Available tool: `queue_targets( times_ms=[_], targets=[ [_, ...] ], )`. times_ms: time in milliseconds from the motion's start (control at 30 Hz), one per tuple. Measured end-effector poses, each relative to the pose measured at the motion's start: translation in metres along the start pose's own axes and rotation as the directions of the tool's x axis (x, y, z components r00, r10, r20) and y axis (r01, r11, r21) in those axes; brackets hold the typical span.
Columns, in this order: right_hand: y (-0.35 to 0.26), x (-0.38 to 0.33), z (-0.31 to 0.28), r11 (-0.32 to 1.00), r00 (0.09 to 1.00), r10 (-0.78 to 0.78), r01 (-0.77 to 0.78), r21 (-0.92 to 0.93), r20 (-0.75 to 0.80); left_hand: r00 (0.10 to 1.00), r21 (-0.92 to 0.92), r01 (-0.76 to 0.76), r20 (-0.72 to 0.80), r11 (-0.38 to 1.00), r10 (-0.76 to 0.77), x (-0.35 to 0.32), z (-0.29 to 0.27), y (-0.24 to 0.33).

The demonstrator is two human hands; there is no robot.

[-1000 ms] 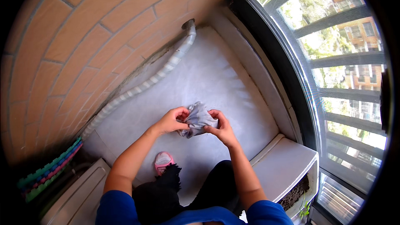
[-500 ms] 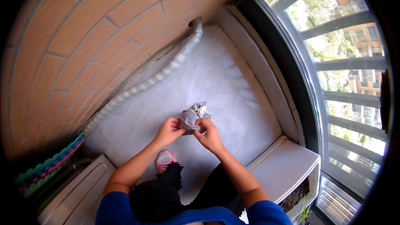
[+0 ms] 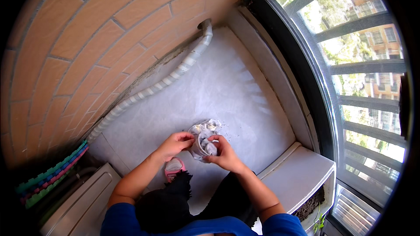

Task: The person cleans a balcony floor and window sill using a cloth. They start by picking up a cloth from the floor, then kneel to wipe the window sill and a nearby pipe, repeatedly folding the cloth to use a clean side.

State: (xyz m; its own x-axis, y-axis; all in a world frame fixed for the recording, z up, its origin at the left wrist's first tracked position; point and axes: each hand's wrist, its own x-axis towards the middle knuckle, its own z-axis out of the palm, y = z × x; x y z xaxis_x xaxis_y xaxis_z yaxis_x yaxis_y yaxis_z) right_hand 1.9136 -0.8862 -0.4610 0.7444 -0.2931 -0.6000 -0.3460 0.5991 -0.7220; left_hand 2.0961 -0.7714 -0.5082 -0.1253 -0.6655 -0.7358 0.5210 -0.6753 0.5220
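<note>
Between my two hands is a crumpled grey cloth [image 3: 200, 147], folded over with a rounded, pouch-like edge toward me. Its far end is paler and blotched with dirt. My left hand [image 3: 175, 145] pinches its left side with thumb and fingers. On the opposite side, my right hand [image 3: 225, 155] grips the cloth, thumb at the near edge and fingers bent over the top. Dark specks lie on the grey floor [image 3: 148, 122] just right of the cloth's far end. Whether the cloth touches the floor, I cannot tell.
A wrapped pipe [image 3: 162, 84] runs along the tiled wall [image 3: 87, 52]. At right stand a white planter [image 3: 295, 172] with soil and a barred window [image 3: 367, 67]. Lower left are a beige panelled box [image 3: 83, 201] and colored foam mats [image 3: 52, 172]. My foot in a pink sandal [image 3: 174, 168] is below.
The cloth has been turned and opened out, so more of its folds show. It and my right hand have come slightly nearer to me. My left hand has shifted a little.
</note>
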Motion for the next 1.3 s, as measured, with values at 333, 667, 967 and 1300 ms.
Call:
queue_targets(
  times_ms=[333, 667, 967, 1300],
  targets=[
    [-0.014, -0.023, -0.016, 0.957, 0.98, -0.172, 0.142, -0.251, -0.1, 0.994, -0.454, 0.093, -0.008, 0.886, -0.108, -0.015, 0.013, 0.021],
    [-0.037, -0.019, -0.023, 0.927, 0.909, -0.157, 0.001, -0.376, -0.386, 0.977, -0.343, -0.127, -0.204, 0.931, 0.058, -0.033, 0.011, 0.034],
    [-0.014, 0.052, -0.029, 0.432, 0.813, -0.505, -0.055, -0.9, -0.292, 0.551, 0.828, -0.019, -0.46, 0.561, 0.697, -0.01, -0.038, -0.008],
    [0.058, 0.103, -0.006, 0.001, 0.852, -0.519, -0.074, -0.997, -0.064, 0.83, 0.873, 0.095, -0.335, 0.478, 0.446, 0.027, -0.035, -0.027]
  ],
)
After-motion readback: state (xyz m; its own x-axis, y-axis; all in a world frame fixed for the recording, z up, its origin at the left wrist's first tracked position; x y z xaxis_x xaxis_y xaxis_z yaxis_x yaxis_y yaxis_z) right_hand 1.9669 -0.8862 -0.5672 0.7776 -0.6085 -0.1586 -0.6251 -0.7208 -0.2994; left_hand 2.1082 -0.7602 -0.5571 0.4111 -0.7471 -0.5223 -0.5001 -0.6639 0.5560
